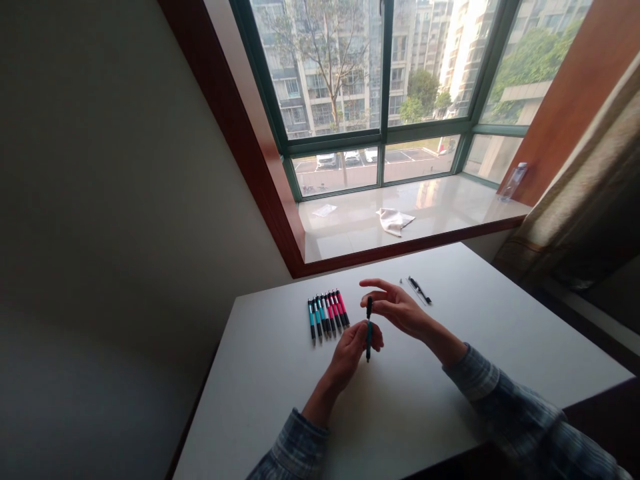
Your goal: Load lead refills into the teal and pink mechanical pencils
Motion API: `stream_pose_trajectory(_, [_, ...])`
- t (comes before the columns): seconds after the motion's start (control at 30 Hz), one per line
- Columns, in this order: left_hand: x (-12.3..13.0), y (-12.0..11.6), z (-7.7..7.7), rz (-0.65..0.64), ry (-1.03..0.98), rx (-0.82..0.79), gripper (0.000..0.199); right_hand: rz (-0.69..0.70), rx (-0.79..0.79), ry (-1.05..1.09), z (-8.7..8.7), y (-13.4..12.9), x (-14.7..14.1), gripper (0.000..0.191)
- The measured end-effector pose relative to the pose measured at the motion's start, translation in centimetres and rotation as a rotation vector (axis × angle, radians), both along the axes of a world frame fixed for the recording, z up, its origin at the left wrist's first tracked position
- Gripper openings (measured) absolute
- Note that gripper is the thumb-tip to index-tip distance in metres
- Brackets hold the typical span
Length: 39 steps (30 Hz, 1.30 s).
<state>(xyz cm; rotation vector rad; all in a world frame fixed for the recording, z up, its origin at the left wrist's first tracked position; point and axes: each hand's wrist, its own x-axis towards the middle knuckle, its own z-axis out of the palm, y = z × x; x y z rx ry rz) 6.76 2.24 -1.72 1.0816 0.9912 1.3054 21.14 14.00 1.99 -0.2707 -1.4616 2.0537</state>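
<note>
My left hand is closed around a teal pen, which stands nearly upright with its black section at the top. Close behind that upper end is my right hand, its index finger stretched out and its fingers apart. Whether a right fingertip touches the pen, I cannot tell. To the left of both hands, a row of click pens lies side by side on the white table, teal ones at the left and red ones at the right.
Beyond my right hand lie a black pen part and a thin clear piece beside it. On the window sill are a crumpled white cloth, a small clear packet and a plastic bottle. A curtain hangs at the right.
</note>
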Motion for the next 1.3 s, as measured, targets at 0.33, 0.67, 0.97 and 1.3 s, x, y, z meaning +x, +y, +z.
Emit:
stream_pose_trajectory(0.33, [-0.6,0.1,-0.2,0.1,0.067,-0.022,0.038,-0.042,0.214,-0.003,4.4,0.9,-0.2,0.054])
stream_pose_trajectory(0.67, [-0.6,0.5,-0.9,0.189,0.042,-0.054,0.035,-0.348,0.095,0.043,5.2,1.2,0.7,0.047])
stream_pose_trajectory(0.97, [0.0,0.6,-1.4,0.317,0.012,-0.069,0.037,-0.407,0.027,-0.163,-2.7,-0.4,1.5,0.052])
stream_pose_trajectory(1.3, [0.0,0.5,-0.9,0.278,0.177,-0.044,0.039,-0.338,0.208,-0.235,-3.4,-1.3,0.5,0.043])
